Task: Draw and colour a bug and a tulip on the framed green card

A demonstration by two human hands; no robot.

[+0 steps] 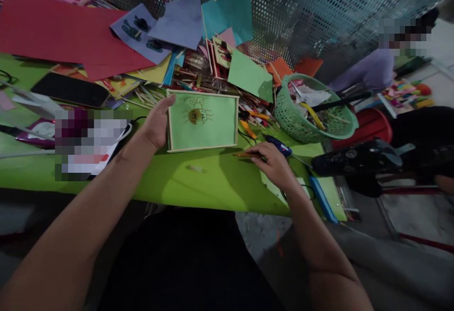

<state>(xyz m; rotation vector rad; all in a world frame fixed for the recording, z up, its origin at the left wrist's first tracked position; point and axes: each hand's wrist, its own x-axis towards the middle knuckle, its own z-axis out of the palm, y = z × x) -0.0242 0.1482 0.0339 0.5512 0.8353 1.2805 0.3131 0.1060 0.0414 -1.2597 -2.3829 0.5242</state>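
My left hand grips the left edge of a green paper picture framed with thin wooden sticks, thumb on its front. The picture is tilted up towards me and bears a drawn bug with a round brown body and wavy legs. In my right hand is a pencil, its tip pointing left, just below the picture's lower right corner. Right behind that hand lies a dark blue glue gun. A small pale clear piece rests on the green tabletop below the picture.
A green plastic basket of tools stands at the right, a red container beyond it. Coloured paper sheets, loose sticks and pens crowd the back. A black phone lies left. Another person's purple sleeve shows at the right.
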